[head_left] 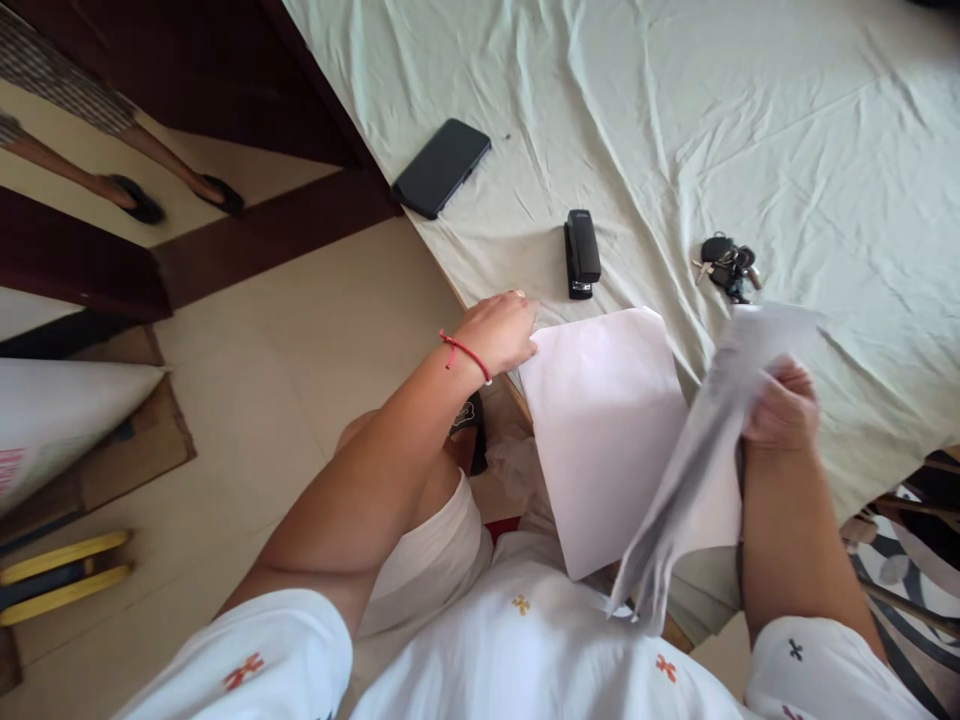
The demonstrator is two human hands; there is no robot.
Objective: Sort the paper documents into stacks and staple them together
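soft, fairly even light falls across the cloth-covered surface (840, 180), with faint shadows in its creases and under the stapler (583, 250), while the dark panels (225, 70) at upper left sink almost to black and the flat white sheet (600, 430) shows little detail. motion blur smears the papers (694, 470) in the right hand (786, 408) and softens its fingers, whereas the left hand (499, 330) looks crisper. wide-angle distortion stretches the white sleeves (285, 640) along the bottom edge.

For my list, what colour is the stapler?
The stapler is mostly black, seen in the head view.
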